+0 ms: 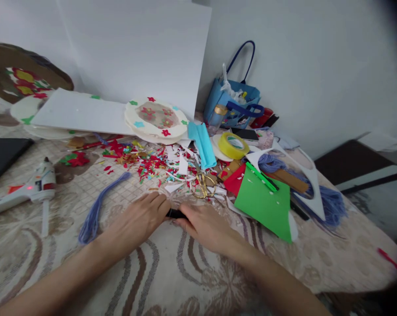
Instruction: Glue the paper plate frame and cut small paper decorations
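Observation:
My left hand (pixel 149 211) and my right hand (pixel 203 223) meet low over the tablecloth in the middle of the view. Between them shows a short piece of a black, pen-like object (pixel 176 213). Fingers of both hands are closed around its two ends, which hides most of it, so its exact kind is unclear. Just beyond my right hand lie gold-handled scissors (pixel 203 186) among paper scraps. Left of my left hand, a bundle of blue-purple yarn (pixel 98 210) stretches across the cloth.
Coloured paper scraps (pixel 152 164) cover the table's middle. At left are a glue gun (pixel 40 182) with a lit red light and a black phone (pixel 4 156). Rightward lie green sheets (pixel 267 206), yellow tape (pixel 233 145) and a white cut-out frame (pixel 313 184). A blue bag (pixel 214 98) stands behind.

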The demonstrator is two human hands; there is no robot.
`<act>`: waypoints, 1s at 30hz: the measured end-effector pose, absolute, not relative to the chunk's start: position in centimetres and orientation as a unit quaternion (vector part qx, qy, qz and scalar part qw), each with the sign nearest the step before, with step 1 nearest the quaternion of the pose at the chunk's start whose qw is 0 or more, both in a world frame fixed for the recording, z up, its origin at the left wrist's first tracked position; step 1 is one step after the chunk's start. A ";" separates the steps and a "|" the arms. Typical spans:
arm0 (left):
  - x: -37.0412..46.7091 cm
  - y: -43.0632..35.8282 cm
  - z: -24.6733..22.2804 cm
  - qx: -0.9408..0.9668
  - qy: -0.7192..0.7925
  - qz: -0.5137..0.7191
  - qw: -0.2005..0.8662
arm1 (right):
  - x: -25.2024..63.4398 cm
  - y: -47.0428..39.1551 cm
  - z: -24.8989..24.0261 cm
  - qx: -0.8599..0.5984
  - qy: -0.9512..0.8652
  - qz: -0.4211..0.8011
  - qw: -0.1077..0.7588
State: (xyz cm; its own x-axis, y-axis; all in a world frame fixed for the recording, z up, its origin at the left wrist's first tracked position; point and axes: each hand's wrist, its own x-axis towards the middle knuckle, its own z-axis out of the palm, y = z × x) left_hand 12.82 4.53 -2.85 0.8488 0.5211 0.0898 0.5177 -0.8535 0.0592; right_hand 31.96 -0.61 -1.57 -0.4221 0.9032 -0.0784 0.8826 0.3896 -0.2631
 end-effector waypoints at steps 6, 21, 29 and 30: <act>12.8 4.6 -1.3 0.962 0.273 -0.010 0.023 | 31.6 -0.5 -1.6 -0.510 -0.859 0.049 0.006; 11.5 5.6 -1.0 0.971 0.237 0.015 0.012 | 31.0 -0.7 -1.3 -0.510 -0.859 -0.005 0.037; 11.5 5.4 -1.5 0.977 0.188 0.084 -0.060 | 31.6 -0.9 -1.7 -0.532 -0.833 0.137 0.059; 11.5 5.2 -1.6 0.976 0.190 0.089 -0.062 | 31.9 -0.9 -1.6 -0.526 -0.830 0.173 0.068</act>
State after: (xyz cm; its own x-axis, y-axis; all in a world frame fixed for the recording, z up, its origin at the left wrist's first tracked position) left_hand 11.55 5.20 -1.55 0.9124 0.3591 0.1963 0.3810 -0.9204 -0.0875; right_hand 31.90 -0.86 -1.63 -0.4373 0.8966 -0.0698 0.8496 0.3865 -0.3590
